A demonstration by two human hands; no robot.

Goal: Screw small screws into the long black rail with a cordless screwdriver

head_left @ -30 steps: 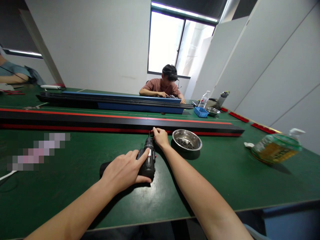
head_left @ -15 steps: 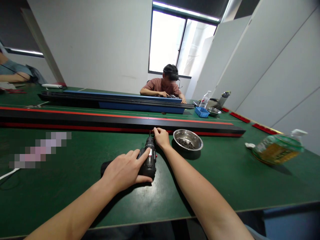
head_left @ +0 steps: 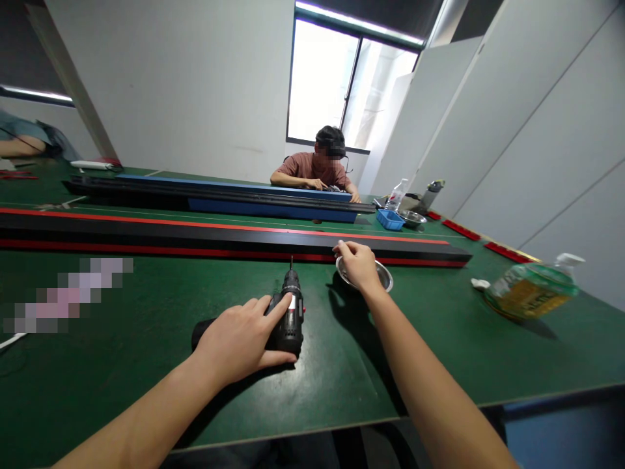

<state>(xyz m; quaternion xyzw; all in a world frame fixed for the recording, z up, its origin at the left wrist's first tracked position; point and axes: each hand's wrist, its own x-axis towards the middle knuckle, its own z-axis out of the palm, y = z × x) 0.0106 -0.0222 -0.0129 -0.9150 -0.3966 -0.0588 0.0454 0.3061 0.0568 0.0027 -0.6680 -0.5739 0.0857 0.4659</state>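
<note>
left grip (head_left: 241,339): my fingers are closed round the handle of the drill (head_left: 290,312), with the forefinger stretched along its body and the thumb beneath.
drill: black, with a red-and-white mark. It lies on its side on the tabletop (head_left: 146,339) under my left grip, and its bit points away from me toward the rail (head_left: 195,238).
right grip (head_left: 360,266): raised over the bowl (head_left: 385,279), with the fingertips drawn in toward the thumb. I cannot tell whether anything is pinched between them.
bowl: steel, directly beneath my right grip, which hides most of it. Only the rim on the right shows.
rail: long and black with red edges. It lies across the tabletop just beyond both grips, and the bit's tip is near its front edge.
bottle (head_left: 532,293): plastic, with yellowish liquid, well to the right of my right grip.
co-worker (head_left: 317,170): seated far beyond the rail, with both hands on a second, blue-and-black rail (head_left: 234,200).
</note>
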